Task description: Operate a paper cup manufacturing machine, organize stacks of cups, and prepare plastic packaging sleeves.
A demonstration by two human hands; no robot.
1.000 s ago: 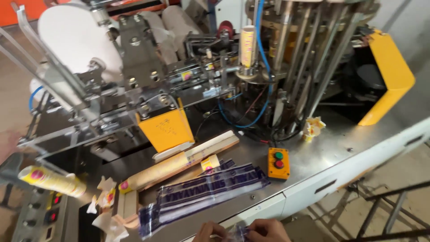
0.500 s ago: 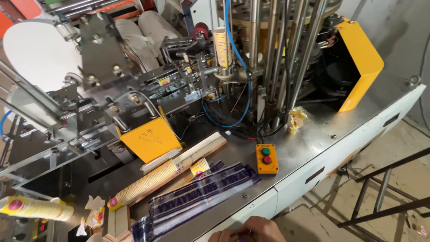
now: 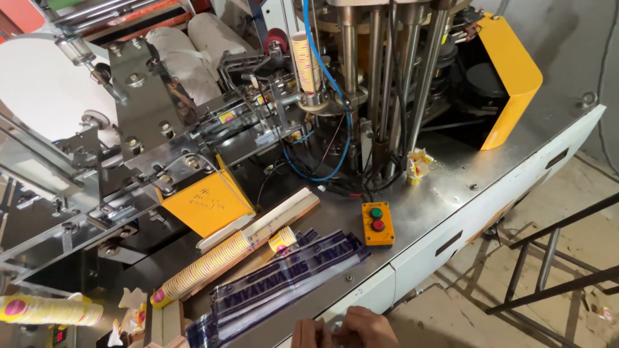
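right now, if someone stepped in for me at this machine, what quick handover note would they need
Left hand and right hand: both at the bottom edge of the view, close together at the near end of the clear printed plastic sleeves; grip partly cut off, so whether they are pinching it is unclear.
Sleeves lie flat on the steel machine deck.
A nested stack of paper cups lies on its side beside the sleeves, not in a sleeve.
Two-button control box sits just right of the sleeves.
Done: none of the cups on the deck are sleeved. Left: that stack is still loose.
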